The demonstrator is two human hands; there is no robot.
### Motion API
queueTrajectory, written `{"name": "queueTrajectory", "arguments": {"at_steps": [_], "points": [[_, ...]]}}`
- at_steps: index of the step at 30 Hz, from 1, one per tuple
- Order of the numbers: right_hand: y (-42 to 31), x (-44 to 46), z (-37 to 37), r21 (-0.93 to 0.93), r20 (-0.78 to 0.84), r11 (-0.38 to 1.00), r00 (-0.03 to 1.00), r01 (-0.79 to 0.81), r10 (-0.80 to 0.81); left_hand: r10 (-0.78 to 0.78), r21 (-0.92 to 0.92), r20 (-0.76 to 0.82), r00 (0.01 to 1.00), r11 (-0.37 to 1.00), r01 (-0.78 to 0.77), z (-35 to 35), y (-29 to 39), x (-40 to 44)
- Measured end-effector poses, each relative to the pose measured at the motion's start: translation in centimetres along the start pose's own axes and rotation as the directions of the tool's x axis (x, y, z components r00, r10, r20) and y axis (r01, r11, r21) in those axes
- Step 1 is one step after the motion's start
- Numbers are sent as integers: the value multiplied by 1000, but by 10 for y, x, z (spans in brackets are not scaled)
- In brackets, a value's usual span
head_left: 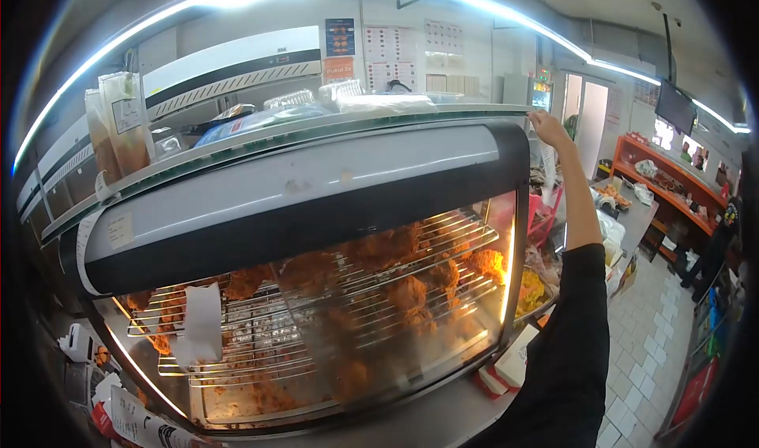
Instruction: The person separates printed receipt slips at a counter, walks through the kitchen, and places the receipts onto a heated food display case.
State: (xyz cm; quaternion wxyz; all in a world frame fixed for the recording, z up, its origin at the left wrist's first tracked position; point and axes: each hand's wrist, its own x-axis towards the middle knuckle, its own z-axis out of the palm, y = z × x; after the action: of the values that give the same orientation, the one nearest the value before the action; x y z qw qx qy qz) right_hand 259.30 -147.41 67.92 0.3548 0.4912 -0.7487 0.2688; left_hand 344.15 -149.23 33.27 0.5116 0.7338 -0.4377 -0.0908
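Note:
My right hand (549, 129) is raised at the far right corner of a heated food display cabinet (308, 203), its fingers closed on the edge of the glass top (348, 118). A black sleeve covers the arm below it. Behind the cabinet's front glass, pieces of fried chicken (409, 294) lie on wire racks (261, 329) under warm light. A white paper slip (201, 325) hangs at the front left of the glass. Reflections blur part of the pane. My left hand is out of view.
Paper bags (118, 124) and clear plastic packs (340, 92) sit on the cabinet's top. Printed receipts (142, 420) lie at lower left. To the right are a box (515, 357), a counter with food, orange shelves (672, 179), a tiled floor (652, 345) and another person (715, 246).

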Motion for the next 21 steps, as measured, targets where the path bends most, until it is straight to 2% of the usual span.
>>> {"name": "queueTrajectory", "arguments": {"at_steps": [2,3,5,7,9,10,11,12,13,14,15,16,17,18,19,21], "points": [[11,8,8,-109,45,992,997,-59,64,72,-41,-27,997,997,-73,2,13,-8],[17,12,12,-109,44,992,997,-57,62,-116,-198,14,993,973,117,3,23,-12],[19,12,16,-11,-47,1000,999,-10,9,-98,-192,28,995,976,102,7,19,-11],[20,10,20,9,-84,1000,996,-5,6,-88,-185,50,995,978,96,12,11,-12],[20,5,21,107,-192,993,980,-40,60,83,155,59,995,984,-91,18,-1,-7],[15,2,25,189,-246,979,962,-72,118,-82,-76,62,995,993,87,26,0,-2],[41,15,40,-86,-223,983,965,-162,140,-254,-285,85,964,920,267,33,3,2],[73,11,42,-5,-222,996,971,-86,83,-247,-324,70,967,911,256,33,3,3],[79,10,38,225,-116,919,928,-323,354,-250,-353,43,967,902,249,34,-1,3],[90,8,36,404,1,735,804,-544,595,-189,-465,-59,980,874,141,39,-12,6],[76,0,33,421,-154,790,823,-446,547,-228,-586,97,969,773,241,31,0,7],[36,-18,27,381,-301,881,864,-280,404,-262,-664,251,932,654,363,23,13,9],[-12,-40,15,373,-375,914,875,-160,306,-356,-671,173,919,640,374,23,21,10],[-63,-67,5,392,-387,917,892,-71,235,-380,-561,180,907,718,412,11,31,10],[-110,-96,-9,428,-368,904,913,-2,176,-379,-540,168,910,737,406,4,38,10],[-196,-168,-33,527,-230,846,971,75,58,-386,-519,144,911,754,402,-9,27,23]]}}
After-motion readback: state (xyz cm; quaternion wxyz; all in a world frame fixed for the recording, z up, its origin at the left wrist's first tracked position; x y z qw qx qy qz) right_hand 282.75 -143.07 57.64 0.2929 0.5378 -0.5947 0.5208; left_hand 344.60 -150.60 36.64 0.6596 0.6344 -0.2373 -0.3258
